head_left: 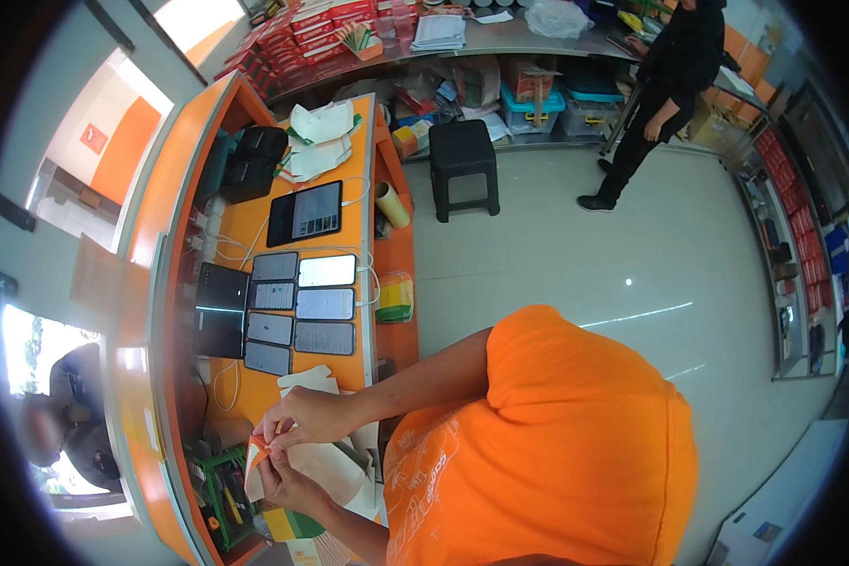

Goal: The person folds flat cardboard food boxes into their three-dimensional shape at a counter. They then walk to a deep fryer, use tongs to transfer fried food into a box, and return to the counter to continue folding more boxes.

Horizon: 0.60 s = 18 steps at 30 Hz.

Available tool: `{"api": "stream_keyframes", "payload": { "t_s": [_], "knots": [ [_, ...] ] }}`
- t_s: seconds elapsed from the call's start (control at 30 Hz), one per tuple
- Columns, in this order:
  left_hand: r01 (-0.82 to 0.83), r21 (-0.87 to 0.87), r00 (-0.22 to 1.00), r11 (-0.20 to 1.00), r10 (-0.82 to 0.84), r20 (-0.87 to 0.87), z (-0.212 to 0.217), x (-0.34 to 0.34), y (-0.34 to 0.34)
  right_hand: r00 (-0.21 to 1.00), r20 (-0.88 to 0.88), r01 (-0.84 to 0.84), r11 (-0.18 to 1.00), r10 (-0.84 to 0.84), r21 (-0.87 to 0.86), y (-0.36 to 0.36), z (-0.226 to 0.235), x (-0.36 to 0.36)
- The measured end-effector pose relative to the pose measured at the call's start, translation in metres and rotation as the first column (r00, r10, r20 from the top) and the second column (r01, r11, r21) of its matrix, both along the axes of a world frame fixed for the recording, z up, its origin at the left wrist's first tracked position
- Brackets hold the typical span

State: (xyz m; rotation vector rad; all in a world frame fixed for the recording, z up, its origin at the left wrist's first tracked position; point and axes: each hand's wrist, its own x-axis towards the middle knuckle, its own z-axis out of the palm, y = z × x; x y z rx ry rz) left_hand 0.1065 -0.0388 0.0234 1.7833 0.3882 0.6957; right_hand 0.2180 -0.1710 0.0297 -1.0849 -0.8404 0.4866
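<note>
Over the near end of the orange counter (226, 387), my two hands meet around a small orange-and-white folded piece (258, 451), perhaps card or paper. My right hand (304, 413), the upper one in the head view, pinches its top corner with closed fingers. Below it, my left hand (291, 486) grips the same piece, with part of its fingers hidden. Cream-coloured card sheets (330, 470) lie beneath my hands. A green-and-yellow pack (291, 524) is just below my left hand. Several phones (325, 304) lie in rows beyond my right hand.
A tablet (305, 213) and a dark flat device (221, 309) lie on the counter among white cables. A green basket (219, 495) holds tools. A black stool (462, 156) stands on the floor; farther right is a person in black (674, 80). Another person (85, 415) is beyond the window.
</note>
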Motion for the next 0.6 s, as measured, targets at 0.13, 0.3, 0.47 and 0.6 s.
{"api": "stream_keyframes", "payload": {
  "t_s": [0.13, 0.3, 0.47, 0.6],
  "knots": [
    [0.006, 0.014, 0.999, 1.0, -0.005, -0.051, 0.002, 0.013, -0.009, 0.994, -0.049, 0.101, 0.995, -0.099, 0.025, -0.007, -0.002, -0.004],
    [0.174, -0.137, 0.985, 0.975, -0.171, 0.031, -0.003, 0.023, -0.004, 0.99, -0.062, 0.131, 0.99, -0.128, 0.052, -0.021, -0.004, 0.007],
    [0.056, -0.112, 0.998, 0.992, -0.059, -0.029, -0.009, 0.037, -0.031, 0.963, -0.021, 0.269, 0.962, -0.268, 0.047, -0.024, -0.009, 0.003],
    [0.199, 0.204, 0.967, 0.959, -0.159, -0.197, 0.003, 0.041, -0.065, 0.926, 0.01, 0.376, 0.926, -0.376, 0.021, -0.035, -0.018, 0.018]
  ]
}}
